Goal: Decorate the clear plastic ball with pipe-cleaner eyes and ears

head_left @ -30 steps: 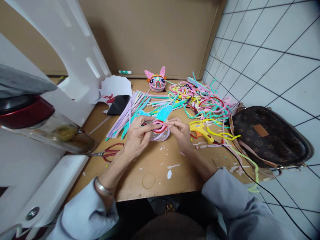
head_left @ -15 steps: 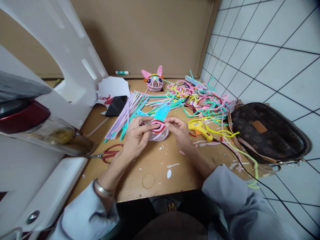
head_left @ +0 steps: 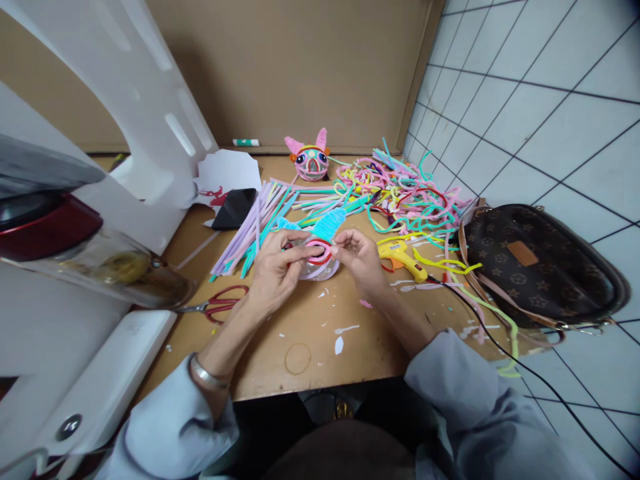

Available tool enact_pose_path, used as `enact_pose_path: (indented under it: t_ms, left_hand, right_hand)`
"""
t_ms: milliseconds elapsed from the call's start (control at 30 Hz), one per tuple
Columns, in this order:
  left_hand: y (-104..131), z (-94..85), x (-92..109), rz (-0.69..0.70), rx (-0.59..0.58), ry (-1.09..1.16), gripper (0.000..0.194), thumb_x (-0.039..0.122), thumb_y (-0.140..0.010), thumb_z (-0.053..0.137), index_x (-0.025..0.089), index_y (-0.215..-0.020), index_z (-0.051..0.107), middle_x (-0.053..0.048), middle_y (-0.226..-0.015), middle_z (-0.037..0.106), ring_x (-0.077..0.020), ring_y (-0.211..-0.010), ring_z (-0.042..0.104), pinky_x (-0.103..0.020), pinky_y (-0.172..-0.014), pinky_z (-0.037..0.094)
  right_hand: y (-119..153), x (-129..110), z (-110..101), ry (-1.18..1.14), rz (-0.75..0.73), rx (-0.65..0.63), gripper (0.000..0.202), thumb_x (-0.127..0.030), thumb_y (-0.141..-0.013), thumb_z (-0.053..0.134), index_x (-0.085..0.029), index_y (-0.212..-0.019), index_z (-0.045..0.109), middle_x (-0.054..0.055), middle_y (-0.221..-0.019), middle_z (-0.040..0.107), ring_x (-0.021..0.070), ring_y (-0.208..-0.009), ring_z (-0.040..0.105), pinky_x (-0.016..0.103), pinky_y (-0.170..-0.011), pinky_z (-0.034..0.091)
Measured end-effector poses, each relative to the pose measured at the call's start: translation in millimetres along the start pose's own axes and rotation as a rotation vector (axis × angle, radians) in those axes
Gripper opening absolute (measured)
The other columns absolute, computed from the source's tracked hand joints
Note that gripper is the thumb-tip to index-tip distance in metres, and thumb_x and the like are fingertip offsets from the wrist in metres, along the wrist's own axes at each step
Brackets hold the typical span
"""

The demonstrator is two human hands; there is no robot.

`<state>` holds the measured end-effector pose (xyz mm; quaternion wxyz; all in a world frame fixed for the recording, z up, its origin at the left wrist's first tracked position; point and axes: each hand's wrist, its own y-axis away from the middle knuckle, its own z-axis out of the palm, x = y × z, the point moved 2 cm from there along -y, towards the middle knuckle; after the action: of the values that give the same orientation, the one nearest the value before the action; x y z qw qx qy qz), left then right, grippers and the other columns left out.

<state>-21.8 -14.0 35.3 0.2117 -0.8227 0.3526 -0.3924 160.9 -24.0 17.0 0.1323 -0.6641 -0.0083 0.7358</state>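
Between my hands is a pipe-cleaner animal head (head_left: pixel 321 271) with a see-through, pale body. Two bright blue ears (head_left: pixel 330 225) stick up from it, and red and pink pipe cleaners form an oval on its front. My left hand (head_left: pixel 276 268) is closed on its left side, index finger lying along the oval. At the oval's right end, my right hand (head_left: pixel 358 259) pinches the edge with thumb and fingertips. My fingers hide part of the head. Just right of that hand lies a yellow hot glue gun (head_left: pixel 404 259) with a black cord.
A finished-looking pink-eared head (head_left: pixel 311 163) sits at the back. Straight pipe cleaners (head_left: pixel 250 230) lie left, a tangled heap (head_left: pixel 400 197) right. Red-handled scissors (head_left: pixel 225 305), a black phone (head_left: pixel 235 209), a marker (head_left: pixel 246 143) and a brown handbag (head_left: pixel 540 267) surround the work.
The view has shifted slightly. Both hands keep hold of the head, which is tilted a little differently, its red and pink oval showing more.
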Motion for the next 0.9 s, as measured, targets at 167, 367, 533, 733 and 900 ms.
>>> enact_pose_path:
  t_ms: [167, 367, 533, 733, 900]
  left_hand:
    - [-0.1, 0.7, -0.5, 0.008, 0.011, 0.025, 0.03, 0.022, -0.096, 0.052, 0.031, -0.103, 0.08, -0.005, -0.117, 0.07, -0.0234, -0.107, 0.063, -0.043, -0.093, 0.049]
    - [-0.5, -0.3, 2.6, -0.029, 0.01, 0.093, 0.027, 0.033, -0.1, 0.053, 0.031, -0.11, 0.078, -0.006, -0.118, 0.072, -0.0241, -0.11, 0.064, -0.044, -0.099, 0.049]
    - [-1.4, -1.5, 3.2, -0.093, 0.044, 0.151, 0.032, 0.042, -0.098, 0.059, 0.027, -0.124, 0.072, -0.007, -0.12, 0.074, -0.0238, -0.112, 0.065, -0.043, -0.104, 0.049]
    - [-2.6, -1.2, -0.5, -0.128, 0.024, 0.209, 0.035, 0.045, -0.098, 0.06, 0.025, -0.123, 0.072, -0.008, -0.123, 0.074, -0.0245, -0.114, 0.066, -0.042, -0.105, 0.048]
    - [-4.0, 0.8, -0.2, -0.116, 0.043, 0.237, 0.029, 0.037, -0.095, 0.065, 0.024, -0.118, 0.074, -0.008, -0.12, 0.075, -0.0249, -0.115, 0.066, -0.043, -0.106, 0.047]
  right_hand:
    - [-0.8, -0.8, 0.2, -0.001, -0.007, -0.002, 0.025, -0.035, -0.061, 0.072, -0.022, -0.077, 0.057, -0.003, -0.071, 0.06, 0.0127, -0.066, 0.056, 0.028, -0.067, 0.049]
    - [0.4, -1.7, -0.3, -0.014, -0.009, 0.013, 0.024, -0.035, -0.062, 0.074, -0.022, -0.076, 0.059, -0.003, -0.07, 0.062, 0.0127, -0.066, 0.056, 0.028, -0.066, 0.05]
    - [-1.8, -0.8, -3.6, -0.015, 0.006, 0.012, 0.032, -0.04, -0.057, 0.082, -0.022, -0.072, 0.061, -0.003, -0.068, 0.063, 0.0123, -0.063, 0.056, 0.027, -0.063, 0.049]
    - [-1.6, -6.3, -7.8, 0.056, -0.007, 0.021, 0.027, -0.038, -0.058, 0.08, -0.022, -0.071, 0.061, -0.002, -0.068, 0.064, 0.0124, -0.061, 0.054, 0.026, -0.059, 0.046]
    - [-0.3, -9.6, -10.4, 0.153, -0.043, 0.023, 0.024, -0.037, -0.063, 0.077, -0.022, -0.074, 0.062, -0.001, -0.07, 0.065, 0.0132, -0.062, 0.055, 0.027, -0.06, 0.045]
